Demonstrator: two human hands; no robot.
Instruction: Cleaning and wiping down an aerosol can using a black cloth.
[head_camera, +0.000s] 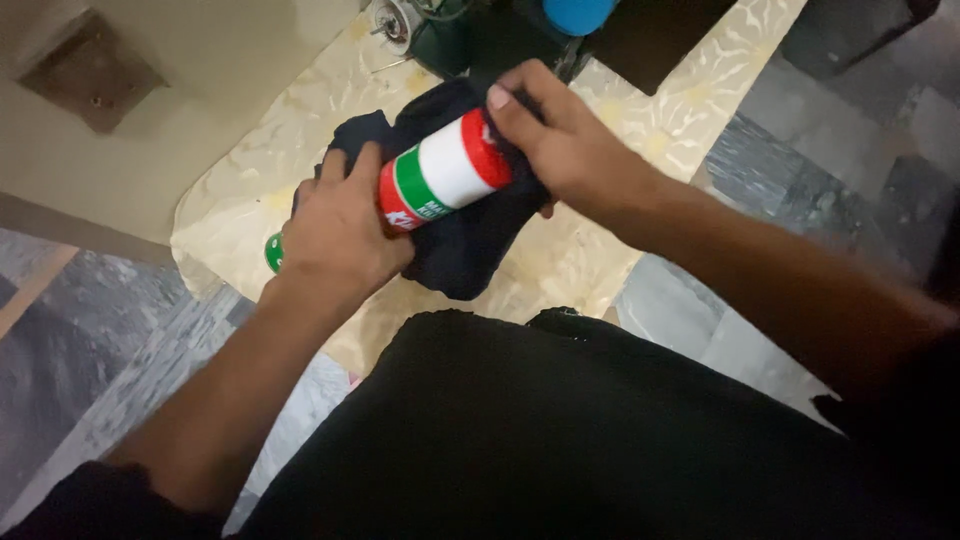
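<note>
Above the lap, left hand (335, 235) gripping can (440, 170), right hand (560, 140) pressing cloth (465, 245)

grey marble floor (800, 130) | cream patterned sheet (570, 260) lies on it

Your left hand (340, 235) wraps around the green end of a can (440, 172) banded red, white and green, which lies tilted with its red end up to the right. Your right hand (560, 145) presses a dark cloth (465, 250) against that red end; the cloth bunches under and behind the can. Below them lies a crinkled cream sheet (590, 260) spread over a grey marbled floor (100, 340). A blue round object (578, 14) sits at the top edge.
</note>
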